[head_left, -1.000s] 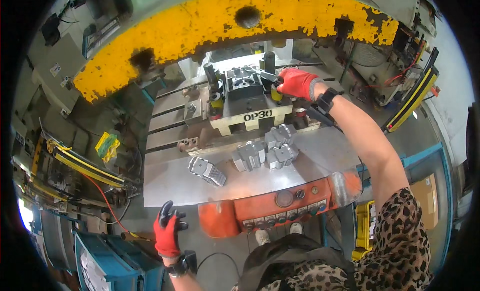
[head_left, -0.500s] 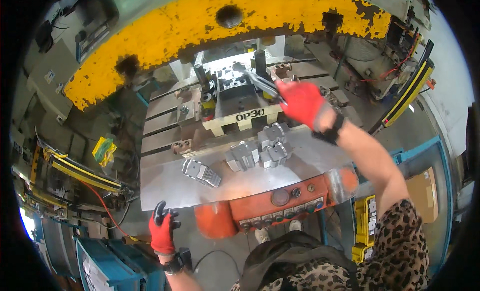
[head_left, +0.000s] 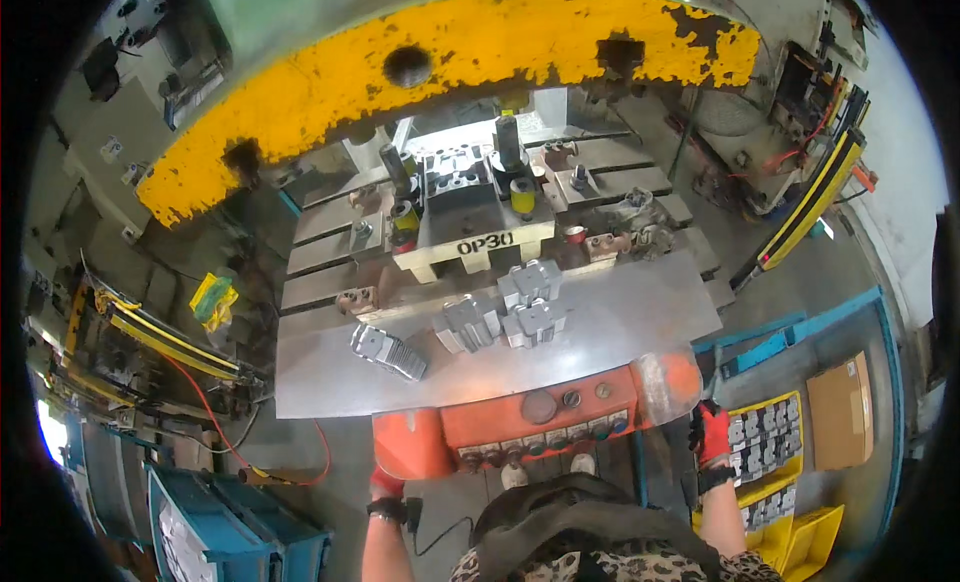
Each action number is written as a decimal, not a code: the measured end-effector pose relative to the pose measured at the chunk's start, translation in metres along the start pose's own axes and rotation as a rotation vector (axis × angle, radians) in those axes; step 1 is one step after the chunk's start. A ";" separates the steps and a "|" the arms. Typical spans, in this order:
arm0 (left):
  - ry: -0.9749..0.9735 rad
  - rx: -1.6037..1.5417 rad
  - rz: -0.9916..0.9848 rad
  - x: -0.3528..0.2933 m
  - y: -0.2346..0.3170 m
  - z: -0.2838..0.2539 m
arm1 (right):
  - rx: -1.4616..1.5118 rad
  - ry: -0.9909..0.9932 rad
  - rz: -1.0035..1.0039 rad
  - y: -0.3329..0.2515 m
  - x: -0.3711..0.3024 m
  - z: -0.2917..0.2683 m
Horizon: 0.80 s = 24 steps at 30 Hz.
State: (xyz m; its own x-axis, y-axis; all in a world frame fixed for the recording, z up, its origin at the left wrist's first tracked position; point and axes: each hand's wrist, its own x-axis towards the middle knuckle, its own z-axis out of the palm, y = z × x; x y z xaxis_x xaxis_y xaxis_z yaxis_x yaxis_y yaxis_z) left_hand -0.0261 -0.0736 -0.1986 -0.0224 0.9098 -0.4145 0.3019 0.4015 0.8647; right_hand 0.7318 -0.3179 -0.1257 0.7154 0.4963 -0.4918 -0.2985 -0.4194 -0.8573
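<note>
My left hand [head_left: 386, 482], in a red glove, is at the left end of the orange control panel [head_left: 540, 414]; its fingers are hidden behind the panel's rounded end. At the opposite end is my right hand [head_left: 712, 434], gloved in red and black, with fingers curled. A slender grey piece of the tongs [head_left: 714, 370] shows above it. Beyond the panel, the die [head_left: 480, 244] sits on the press bed with a shiny metal part [head_left: 456, 164] on top. Finned metal blocks [head_left: 468, 322] stand on the flat plate in front, with another block [head_left: 388, 352] lying tilted at left.
A chipped yellow press ram [head_left: 410, 67] spans above the die, which has upright guide posts [head_left: 507, 137]. Yellow guard bars [head_left: 810, 202] flank the press. At right, yellow bins [head_left: 800, 462] hold metal parts beside a cardboard box [head_left: 840, 412]. A blue container [head_left: 230, 522] stands lower left.
My right hand has drawn back from the die with the tongs, down to the panel's right end. My left hand has moved right to the panel's left end. The view has shifted slightly.
</note>
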 end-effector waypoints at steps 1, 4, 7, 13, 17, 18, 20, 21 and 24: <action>0.002 0.017 -0.019 -0.002 0.003 0.002 | -0.046 -0.089 -0.057 0.010 0.030 0.005; -0.024 0.062 -0.043 0.005 0.014 0.016 | -0.091 -0.256 -0.339 0.034 0.087 0.015; -0.013 0.072 -0.057 0.005 0.021 0.018 | -0.108 -0.366 -0.446 0.033 0.107 0.027; 0.046 0.076 -0.104 -0.006 0.020 0.008 | -0.710 -0.322 -0.516 0.015 0.106 0.054; 0.033 0.076 -0.110 -0.001 0.019 0.017 | -0.901 -0.303 -0.682 0.008 0.104 0.046; 0.035 0.077 -0.113 -0.002 0.018 0.016 | -0.902 -0.308 -0.683 0.008 0.103 0.046; 0.029 0.077 -0.111 0.001 0.019 0.019 | -0.941 -0.300 -0.704 0.005 0.106 0.043; 0.027 0.079 -0.109 0.001 0.019 0.021 | -0.980 -0.294 -0.723 0.003 0.111 0.045; 0.024 0.082 -0.104 0.004 0.021 0.023 | -0.876 -0.261 -0.691 0.006 0.114 0.045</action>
State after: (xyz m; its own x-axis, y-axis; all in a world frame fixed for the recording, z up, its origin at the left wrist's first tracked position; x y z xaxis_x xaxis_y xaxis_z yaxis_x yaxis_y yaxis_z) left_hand 0.0017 -0.0640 -0.1888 -0.0806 0.8662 -0.4931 0.3731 0.4850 0.7909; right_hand 0.7830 -0.2302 -0.1939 0.3719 0.9262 -0.0615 0.7232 -0.3306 -0.6064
